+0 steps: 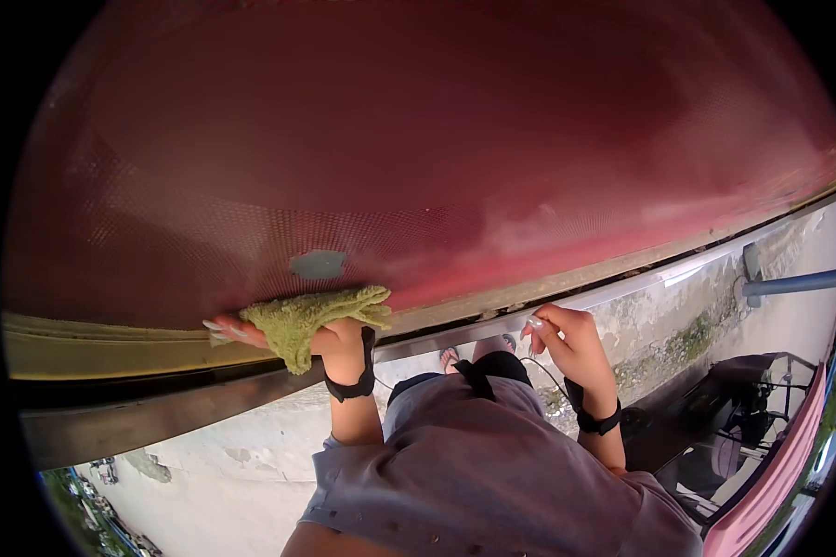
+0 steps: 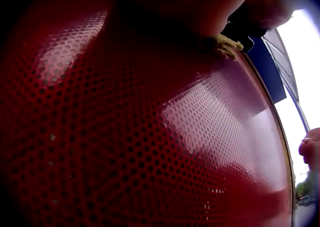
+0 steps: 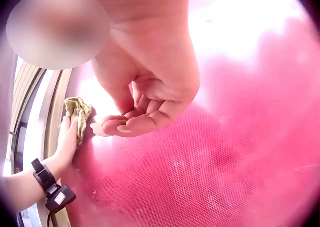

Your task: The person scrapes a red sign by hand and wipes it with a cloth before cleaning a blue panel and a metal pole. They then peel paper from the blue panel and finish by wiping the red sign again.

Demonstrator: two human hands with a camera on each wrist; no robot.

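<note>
A yellow-green cloth [image 1: 293,320] lies between my left hand [image 1: 336,342] and the lower edge of a large red perforated panel [image 1: 418,130]. In the right wrist view the fingers of that left hand [image 3: 70,139] are straight and press the cloth [image 3: 79,112] on the panel's border. Only a frayed bit of cloth [image 2: 228,46] shows in the left wrist view. My right hand [image 1: 574,348], its fingers loosely curled, hangs in front of the panel to the right and holds nothing; the right wrist view shows this hand [image 3: 150,82] close up.
A grey patch [image 1: 318,265] marks the panel just above the cloth. Below the panel runs a metal ledge [image 1: 186,395]. A weathered wall [image 1: 659,339] and a blue pipe [image 1: 799,282] are at the right, with a dark vehicle with a pink cover [image 1: 771,473] lower down.
</note>
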